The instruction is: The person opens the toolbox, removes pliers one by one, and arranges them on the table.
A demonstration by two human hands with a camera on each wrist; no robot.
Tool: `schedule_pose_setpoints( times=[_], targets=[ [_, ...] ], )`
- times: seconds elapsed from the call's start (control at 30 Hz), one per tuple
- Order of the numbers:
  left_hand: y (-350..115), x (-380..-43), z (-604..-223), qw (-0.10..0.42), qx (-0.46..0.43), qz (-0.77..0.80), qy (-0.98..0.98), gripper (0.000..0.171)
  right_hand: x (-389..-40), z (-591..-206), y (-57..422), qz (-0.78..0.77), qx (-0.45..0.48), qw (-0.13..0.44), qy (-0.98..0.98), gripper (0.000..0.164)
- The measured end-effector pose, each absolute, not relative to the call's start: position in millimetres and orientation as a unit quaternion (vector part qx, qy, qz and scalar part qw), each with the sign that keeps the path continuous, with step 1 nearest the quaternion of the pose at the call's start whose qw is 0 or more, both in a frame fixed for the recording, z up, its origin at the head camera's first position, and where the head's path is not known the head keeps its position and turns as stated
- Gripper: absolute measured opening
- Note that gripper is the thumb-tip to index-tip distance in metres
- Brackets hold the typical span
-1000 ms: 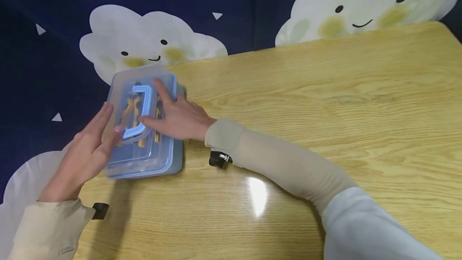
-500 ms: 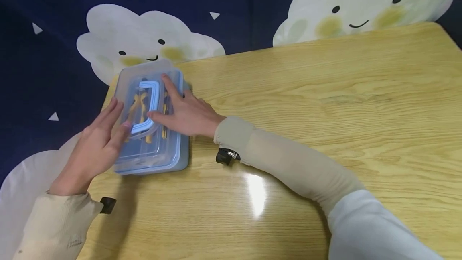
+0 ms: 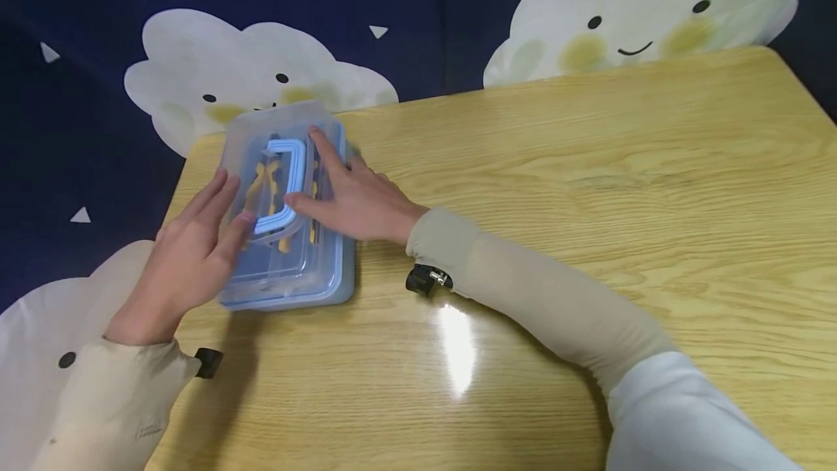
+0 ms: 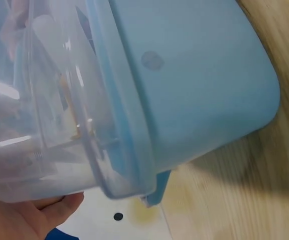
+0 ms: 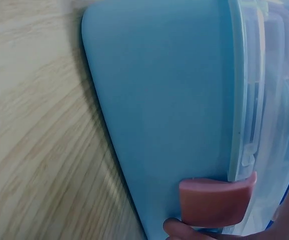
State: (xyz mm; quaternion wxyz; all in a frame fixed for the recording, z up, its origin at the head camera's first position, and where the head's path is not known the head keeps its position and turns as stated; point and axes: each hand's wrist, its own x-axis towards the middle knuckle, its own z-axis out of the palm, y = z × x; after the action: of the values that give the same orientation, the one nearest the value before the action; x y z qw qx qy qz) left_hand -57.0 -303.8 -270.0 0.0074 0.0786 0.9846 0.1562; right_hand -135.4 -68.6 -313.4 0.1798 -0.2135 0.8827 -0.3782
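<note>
A blue plastic storage box (image 3: 349, 271) with a clear raised lid (image 3: 275, 118) and a blue carry handle (image 3: 297, 176) stands at the table's left. Yellowish strips (image 3: 256, 184) and dark pieces show blurrily through the lid. My left hand (image 3: 192, 260) lies along the lid's left side, fingers straight, thumb near the handle's lower end. Across the right edge spreads my right hand (image 3: 366, 202), index finger on the lid and thumb by the handle; its other fingers reach down the side. A reddish-pink latch (image 5: 215, 202) sits beside a right fingertip in the right wrist view.
The light wooden table (image 3: 556, 238) runs far to the right. Behind it and to the left hangs a dark blue cloth (image 3: 445, 13) printed with white smiling clouds. A small blue latch (image 4: 159, 189) sticks out at the box's end in the left wrist view.
The box has slid to the right and slightly away along the table. Both hands have moved with it, keeping much the same places on it. The head view has shifted slightly.
</note>
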Motion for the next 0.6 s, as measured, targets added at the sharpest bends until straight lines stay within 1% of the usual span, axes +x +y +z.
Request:
schedule_pose_setpoints(
  times=[0.2, 0.37, 0.6],
  targets=[
    [-288, -62, -271, -0.001, 0.091, 0.154, 0.984, 0.065, -138, -315, -53, -0.381, -0.208, 0.176, 0.883, 0.094],
    [-276, -66, -270, 0.008, 0.095, 0.151, 0.984, 0.066, -140, -316, -41, -0.373, -0.194, 0.171, 0.891, 0.093],
    [-266, -72, -269, 0.008, 0.119, 0.182, 0.976, 0.068, -142, -318, -20, -0.378, -0.194, 0.146, 0.893, 0.093]
  ],
)
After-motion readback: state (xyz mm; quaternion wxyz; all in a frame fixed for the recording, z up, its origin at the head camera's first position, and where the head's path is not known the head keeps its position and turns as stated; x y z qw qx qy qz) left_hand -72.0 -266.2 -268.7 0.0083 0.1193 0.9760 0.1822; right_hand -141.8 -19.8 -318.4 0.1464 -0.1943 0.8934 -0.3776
